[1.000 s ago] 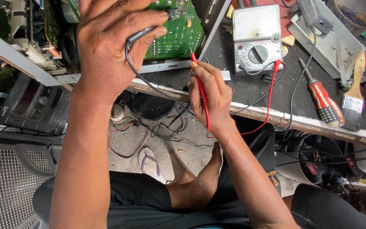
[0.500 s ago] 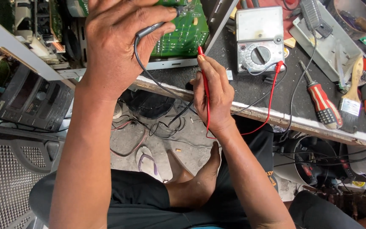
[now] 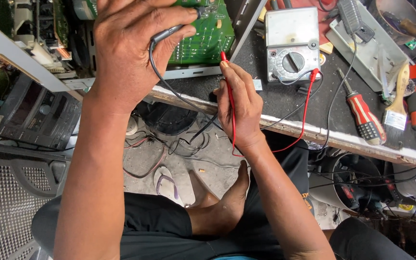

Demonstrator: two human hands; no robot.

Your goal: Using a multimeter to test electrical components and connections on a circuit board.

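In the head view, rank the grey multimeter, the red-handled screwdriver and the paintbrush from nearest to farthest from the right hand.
From the right hand, which holds the red probe:
1. Grey multimeter, just up and to its right on the bench.
2. Red-handled screwdriver, farther right near the bench's front edge.
3. Paintbrush, just beyond the screwdriver, farthest right.
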